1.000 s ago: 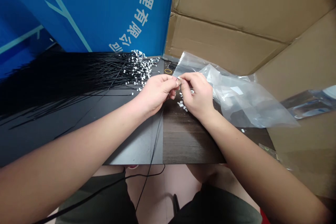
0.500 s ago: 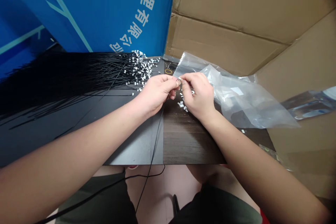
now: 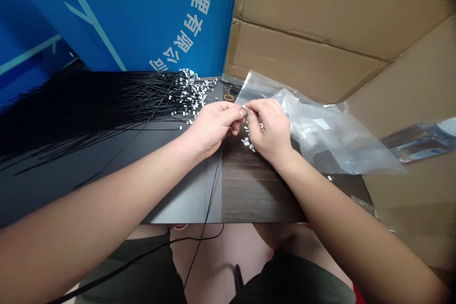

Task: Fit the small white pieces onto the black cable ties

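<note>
My left hand (image 3: 217, 126) pinches a thin black wire (image 3: 211, 194) close to its end. The wire hangs from under the fingers, over the table's front edge and down past my legs. Tip to tip with it, my right hand (image 3: 270, 126) is closed in a pinch on a small white connector (image 3: 244, 108), mostly covered by the fingertips. A short loop of wire shows between the two hands. Under my right hand lie several loose white connectors (image 3: 248, 144). To the left is a large bundle of black wires (image 3: 107, 99), many with white connectors on their ends.
A clear plastic bag (image 3: 335, 145) lies right of my hands, with a clear plastic bottle (image 3: 420, 140) beyond it. A yellow ring (image 3: 228, 98) sits behind my fingers. A blue panel (image 3: 142, 14) and cardboard (image 3: 302, 52) stand behind the table (image 3: 256, 194).
</note>
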`<state>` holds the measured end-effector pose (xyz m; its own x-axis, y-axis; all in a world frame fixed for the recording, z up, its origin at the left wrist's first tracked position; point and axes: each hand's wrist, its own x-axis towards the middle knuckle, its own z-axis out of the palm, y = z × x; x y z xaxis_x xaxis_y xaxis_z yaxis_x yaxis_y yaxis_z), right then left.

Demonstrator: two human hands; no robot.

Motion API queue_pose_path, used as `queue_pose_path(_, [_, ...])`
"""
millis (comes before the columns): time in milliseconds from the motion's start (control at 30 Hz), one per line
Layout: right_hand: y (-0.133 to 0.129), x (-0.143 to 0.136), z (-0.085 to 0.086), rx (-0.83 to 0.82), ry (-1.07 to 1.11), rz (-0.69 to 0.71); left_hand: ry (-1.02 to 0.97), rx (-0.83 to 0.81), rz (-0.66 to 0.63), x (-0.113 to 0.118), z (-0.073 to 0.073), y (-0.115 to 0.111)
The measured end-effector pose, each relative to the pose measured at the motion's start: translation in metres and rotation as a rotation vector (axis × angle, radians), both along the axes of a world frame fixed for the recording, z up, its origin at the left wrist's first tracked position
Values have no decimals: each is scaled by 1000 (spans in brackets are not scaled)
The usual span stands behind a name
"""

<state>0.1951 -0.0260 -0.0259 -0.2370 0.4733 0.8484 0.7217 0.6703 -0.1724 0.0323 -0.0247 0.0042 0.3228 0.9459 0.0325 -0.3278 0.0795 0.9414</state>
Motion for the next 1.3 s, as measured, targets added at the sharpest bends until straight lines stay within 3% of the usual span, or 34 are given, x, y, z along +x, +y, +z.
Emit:
queue_pose_path(267, [1, 3, 3, 90, 9, -6, 16, 74, -11, -3, 2, 1])
queue_pose_path(933, [-2, 0, 3, -3, 21, -23, 148, 174, 64, -5, -3, 4])
queue_pose_path(1300, [-3, -1, 5, -33, 66, -9, -170, -223, -232, -5, 8, -2])
